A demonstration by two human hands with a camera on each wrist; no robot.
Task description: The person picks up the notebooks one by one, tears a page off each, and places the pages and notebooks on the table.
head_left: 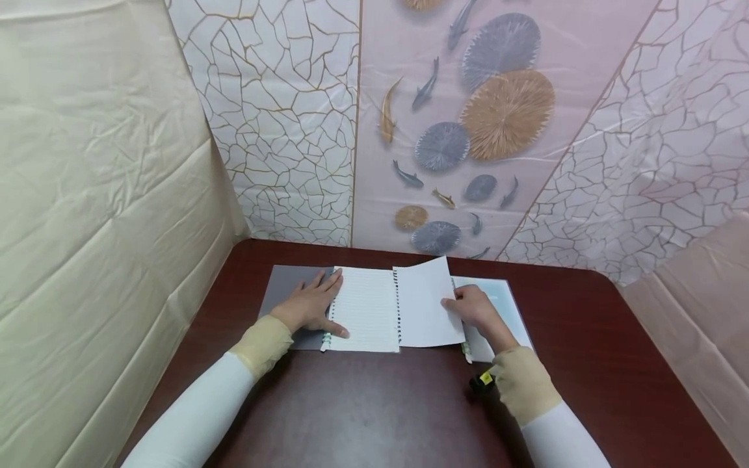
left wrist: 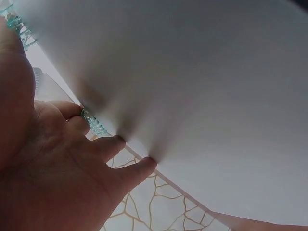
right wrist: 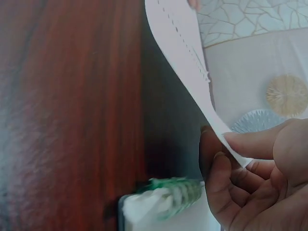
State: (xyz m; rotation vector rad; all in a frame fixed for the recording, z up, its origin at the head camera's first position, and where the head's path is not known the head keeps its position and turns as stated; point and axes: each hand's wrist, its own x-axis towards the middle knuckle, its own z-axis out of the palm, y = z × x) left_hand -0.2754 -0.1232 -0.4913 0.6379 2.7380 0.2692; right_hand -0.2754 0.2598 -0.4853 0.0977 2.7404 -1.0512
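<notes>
A spiral notebook lies on the table, its lined page (head_left: pixel 365 309) up and its dark grey cover (head_left: pixel 275 292) folded out to the left. My left hand (head_left: pixel 310 305) rests with spread fingers across the green coil binding (left wrist: pixel 94 122). A white sheet (head_left: pixel 424 305) with a row of holes along its left edge stands partly raised beside the lined page. My right hand (head_left: pixel 476 309) pinches its right edge between thumb and fingers; the sheet (right wrist: pixel 187 67) bends in the right wrist view. Under that hand lies a second coil-bound notebook (head_left: pixel 497 299) with a light blue and white surface.
The dark red-brown table (head_left: pixel 351 409) extends in front of the notebooks. A small black object with a yellow mark (head_left: pixel 483 380) is below the right wrist. Patterned cloth (head_left: pixel 292 130) hangs behind the table, and beige cloth (head_left: pixel 105 227) hangs at the left.
</notes>
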